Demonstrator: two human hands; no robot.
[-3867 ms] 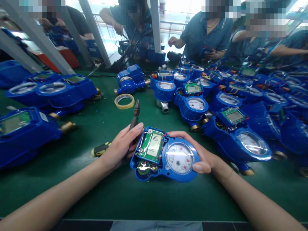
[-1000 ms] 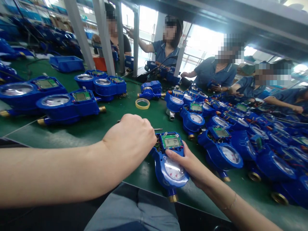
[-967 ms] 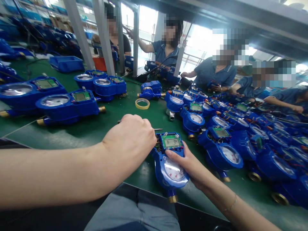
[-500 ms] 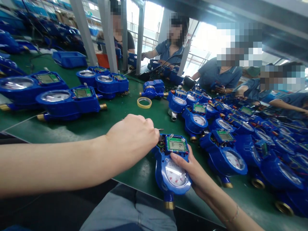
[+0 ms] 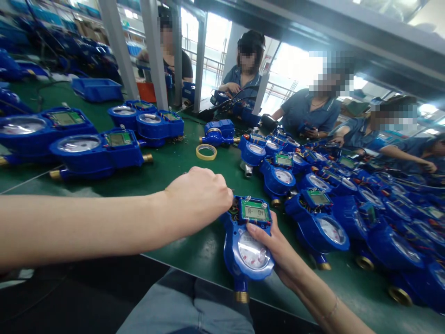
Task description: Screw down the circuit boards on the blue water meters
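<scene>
A blue water meter is tilted up at the near edge of the table, its round dial toward me and its brass pipe end pointing down. Its lit-free grey display sits on an uncovered green circuit board and reads "A- 04". My right hand grips the meter's right side, thumb across the front between display and dial. Closed into a fist, my left hand is at the meter's upper left corner, by the exposed wires. Whatever its fingers hold is hidden behind the knuckles.
Many similar meters crowd the right of the green table; several more stand at left. A yellow tape roll lies beyond my left hand. A blue bin and grey posts stand farther back. Co-workers sit opposite.
My view has shifted slightly. My left fist has moved a little right against the meter, and a thin metal tip seen beside it before is now out of sight. My right hand keeps its hold.
</scene>
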